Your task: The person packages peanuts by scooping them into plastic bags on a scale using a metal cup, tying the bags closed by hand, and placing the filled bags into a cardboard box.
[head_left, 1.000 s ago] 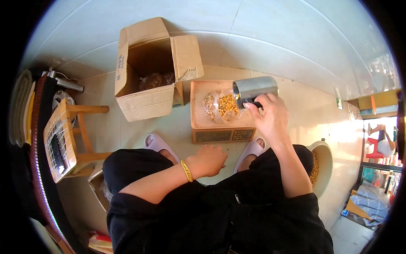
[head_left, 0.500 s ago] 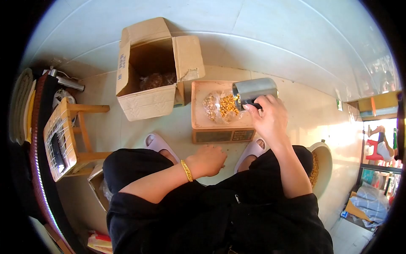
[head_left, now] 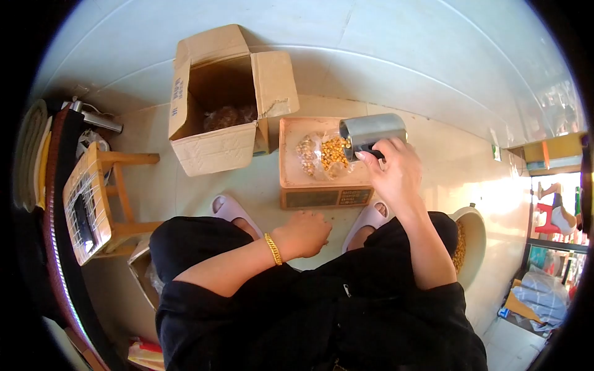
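My right hand [head_left: 396, 167] grips the dark handle of a metal mug [head_left: 374, 131], which lies tipped on its side with its mouth to the left. That mouth is at a clear plastic bag [head_left: 317, 157] holding yellow corn kernels [head_left: 335, 153] and some paler pieces. Under the bag is an orange, box-shaped weighing scale [head_left: 297, 179] with dark panels on its front. Over the floor between my knees, my left hand [head_left: 303, 234] hangs with its fingers curled in and touches nothing visible; its palm is hidden.
An open cardboard box [head_left: 213, 151] with brownish bagged contents stands left of the scale. A wooden stool [head_left: 99, 210] is farther left. By my right knee sits a pale bucket [head_left: 475, 241] of yellow kernels. A tiled wall [head_left: 383, 55] rises behind the scale.
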The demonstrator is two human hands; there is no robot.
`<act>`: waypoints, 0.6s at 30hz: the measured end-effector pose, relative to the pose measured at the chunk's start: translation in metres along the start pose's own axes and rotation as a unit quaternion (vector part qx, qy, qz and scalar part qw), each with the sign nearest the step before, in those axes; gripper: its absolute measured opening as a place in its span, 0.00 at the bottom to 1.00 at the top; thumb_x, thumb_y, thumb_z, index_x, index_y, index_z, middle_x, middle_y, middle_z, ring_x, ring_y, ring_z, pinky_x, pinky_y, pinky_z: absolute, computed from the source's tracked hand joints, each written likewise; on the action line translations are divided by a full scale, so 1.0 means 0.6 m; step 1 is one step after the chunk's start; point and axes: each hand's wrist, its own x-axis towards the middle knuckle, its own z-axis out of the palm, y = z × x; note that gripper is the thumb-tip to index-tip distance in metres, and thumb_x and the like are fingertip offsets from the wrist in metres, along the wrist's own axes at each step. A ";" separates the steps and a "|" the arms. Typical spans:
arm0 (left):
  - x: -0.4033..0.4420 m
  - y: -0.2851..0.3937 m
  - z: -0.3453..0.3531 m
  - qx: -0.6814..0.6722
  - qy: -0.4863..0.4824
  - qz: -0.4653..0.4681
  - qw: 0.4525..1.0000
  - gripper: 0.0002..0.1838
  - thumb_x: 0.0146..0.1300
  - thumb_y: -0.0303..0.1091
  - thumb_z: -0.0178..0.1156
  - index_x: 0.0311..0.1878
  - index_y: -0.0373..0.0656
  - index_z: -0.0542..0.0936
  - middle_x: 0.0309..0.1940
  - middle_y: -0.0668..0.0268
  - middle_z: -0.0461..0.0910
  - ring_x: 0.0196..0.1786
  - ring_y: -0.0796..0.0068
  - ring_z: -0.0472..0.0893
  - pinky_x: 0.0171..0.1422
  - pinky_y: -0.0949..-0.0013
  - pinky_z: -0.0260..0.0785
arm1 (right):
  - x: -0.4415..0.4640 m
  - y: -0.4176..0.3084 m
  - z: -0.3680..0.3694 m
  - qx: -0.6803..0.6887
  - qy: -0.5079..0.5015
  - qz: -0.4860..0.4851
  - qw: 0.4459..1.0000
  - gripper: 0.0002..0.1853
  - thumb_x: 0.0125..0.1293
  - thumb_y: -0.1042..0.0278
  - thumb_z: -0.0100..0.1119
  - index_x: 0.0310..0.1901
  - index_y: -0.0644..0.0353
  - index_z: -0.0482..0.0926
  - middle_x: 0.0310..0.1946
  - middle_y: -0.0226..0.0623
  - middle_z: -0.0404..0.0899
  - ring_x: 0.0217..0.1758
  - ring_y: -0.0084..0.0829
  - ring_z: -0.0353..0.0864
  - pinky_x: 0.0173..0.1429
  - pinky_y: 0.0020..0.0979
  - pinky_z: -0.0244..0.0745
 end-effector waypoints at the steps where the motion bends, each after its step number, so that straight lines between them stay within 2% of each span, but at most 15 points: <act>1: -0.001 0.001 0.000 -0.003 -0.004 -0.001 1.000 0.15 0.60 0.40 0.60 0.45 0.41 0.76 0.41 0.54 0.76 0.48 0.52 0.77 0.51 0.54 0.69 | -0.002 -0.001 -0.001 0.009 0.007 0.011 1.000 0.11 0.53 0.60 0.68 0.29 0.58 0.79 0.28 0.35 0.76 0.34 0.41 0.75 0.37 0.38 0.70; 7: 0.004 0.000 -0.001 -0.001 -0.008 0.004 1.000 0.15 0.60 0.40 0.60 0.45 0.41 0.76 0.40 0.54 0.76 0.48 0.52 0.77 0.51 0.54 0.69 | 0.007 0.011 0.016 -0.047 -0.011 0.013 0.999 0.12 0.53 0.59 0.68 0.28 0.58 0.79 0.27 0.35 0.76 0.33 0.40 0.75 0.37 0.38 0.70; 18: 0.002 -0.001 0.004 0.000 -0.005 0.005 1.000 0.15 0.60 0.40 0.60 0.45 0.41 0.76 0.40 0.55 0.76 0.47 0.52 0.77 0.51 0.54 0.69 | 0.003 0.008 0.016 -0.017 -0.011 0.012 1.000 0.11 0.53 0.59 0.68 0.28 0.58 0.79 0.27 0.34 0.77 0.32 0.40 0.75 0.37 0.39 0.69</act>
